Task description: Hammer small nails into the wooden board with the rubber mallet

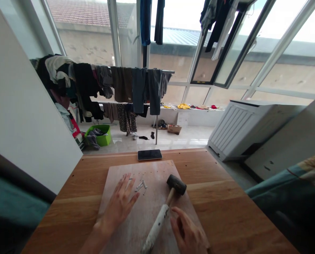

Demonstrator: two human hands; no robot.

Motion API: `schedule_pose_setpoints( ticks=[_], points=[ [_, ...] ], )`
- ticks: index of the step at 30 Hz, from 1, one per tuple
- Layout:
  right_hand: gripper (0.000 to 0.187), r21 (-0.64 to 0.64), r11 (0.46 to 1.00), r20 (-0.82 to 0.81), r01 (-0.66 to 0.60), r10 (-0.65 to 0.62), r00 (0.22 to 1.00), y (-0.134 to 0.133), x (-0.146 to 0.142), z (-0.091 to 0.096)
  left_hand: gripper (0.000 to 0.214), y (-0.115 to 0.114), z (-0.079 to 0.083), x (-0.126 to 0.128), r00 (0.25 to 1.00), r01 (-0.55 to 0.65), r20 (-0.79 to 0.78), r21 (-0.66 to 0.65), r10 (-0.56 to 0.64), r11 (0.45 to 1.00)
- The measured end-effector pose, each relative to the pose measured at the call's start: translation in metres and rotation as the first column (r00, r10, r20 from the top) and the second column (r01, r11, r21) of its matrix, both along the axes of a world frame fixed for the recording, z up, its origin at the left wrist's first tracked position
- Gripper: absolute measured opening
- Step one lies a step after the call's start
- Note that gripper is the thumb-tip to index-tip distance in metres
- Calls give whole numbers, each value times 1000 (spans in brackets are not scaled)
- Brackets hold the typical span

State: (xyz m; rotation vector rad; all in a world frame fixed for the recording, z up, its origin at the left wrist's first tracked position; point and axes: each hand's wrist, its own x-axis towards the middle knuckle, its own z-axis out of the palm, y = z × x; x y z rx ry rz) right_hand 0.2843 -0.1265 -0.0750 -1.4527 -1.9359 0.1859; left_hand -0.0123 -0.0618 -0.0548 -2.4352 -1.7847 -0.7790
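My left hand (pixel 119 205) lies flat and open on a pale wooden board (pixel 152 211), fingers stretched toward several loose nails (pixel 141 185). A mallet (pixel 162 211) with a black head and a white-stained handle rests on the board to the right of that hand. My right hand (pixel 188 233) hovers beside the mallet's handle, fingers curled and apart, a fingertip close to the handle but not around it.
The board sits on a brown wooden table (pixel 215 211). A dark phone (pixel 149 154) lies at the table's far edge. Beyond stand a drying rack with clothes (pixel 131 88), a green basket (pixel 100 135), a white cabinet (pixel 242 123) and a white panel (pixel 22 116) at left.
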Motion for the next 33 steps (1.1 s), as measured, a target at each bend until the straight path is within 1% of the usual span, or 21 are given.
schedule_pose_setpoints(
  ticks=[3, 6, 8, 11, 15, 18, 19, 20, 22, 23, 24, 25, 27, 28, 29, 30, 31, 32, 33],
  points=[
    [42, -46, 999, -8, -27, 27, 1000, 5, -23, 11, 58, 32, -3, 24, 992, 123, 21, -73, -122, 990],
    [48, -118, 991, 37, -57, 62, 997, 14, -32, 19, 58, 43, -3, 40, 970, 243, 26, -131, -242, 961],
    [52, -146, 988, 85, -43, 55, 995, 18, -33, 20, 53, 42, 0, 48, 955, 298, 37, -158, -296, 941],
    [56, -163, 986, 112, 22, -3, 994, 17, -33, 16, 45, 36, 5, 60, 939, 344, 87, -196, -333, 918],
    [46, -188, 980, 83, 67, -52, 995, 12, -32, 13, 44, 29, 12, 71, 905, 423, 159, -250, -394, 871],
    [38, -203, 972, 56, 119, -110, 992, 8, -26, 12, 47, 24, 19, 76, 874, 486, 177, -277, -453, 829],
    [35, -222, 966, 41, 131, -125, 991, 7, -24, 12, 48, 23, 22, 77, 871, 491, 171, -275, -460, 827],
    [31, -254, 958, 20, 133, -132, 991, 6, -21, 14, 47, 22, 26, 78, 879, 476, 156, -267, -450, 838],
    [24, -348, 929, -60, 125, -155, 986, 5, -16, 18, 41, 24, 35, 80, 923, 385, 99, -239, -372, 892],
    [23, -405, 907, -134, 116, -184, 974, 5, -14, 22, 35, 25, 40, 81, 947, 320, 66, -228, -314, 919],
    [26, -462, 881, -239, 99, -231, 943, 4, -12, 26, 28, 27, 44, 83, 965, 259, 33, -228, -259, 939],
    [32, -513, 856, -363, 69, -288, 886, 4, -11, 30, 22, 29, 48, 84, 976, 212, 2, -237, -218, 948],
    [54, -570, 821, -594, -27, -389, 704, 4, -10, 38, 14, 33, 53, 90, 980, 170, -52, -284, -192, 944],
    [64, -579, 811, -671, -86, -414, 615, 4, -10, 41, 12, 36, 55, 94, 977, 162, -80, -314, -196, 936],
    [72, -579, 804, -717, -135, -424, 554, 5, -10, 43, 12, 38, 56, 98, 973, 154, -110, -340, -202, 928],
    [76, -578, 800, -736, -164, -424, 528, 5, -9, 45, 12, 40, 56, 103, 968, 145, -142, -361, -208, 921],
    [77, -578, 798, -735, -171, -418, 533, 7, -8, 46, 14, 42, 57, 109, 961, 136, -176, -376, -214, 917],
    [77, -581, 799, -717, -156, -412, 563, 8, -7, 46, 16, 44, 58, 114, 951, 129, -211, -389, -225, 912],
    [76, -583, 803, -682, -122, -402, 611, 10, -5, 45, 17, 46, 59, 119, 939, 129, -246, -399, -242, 908]
  ],
)
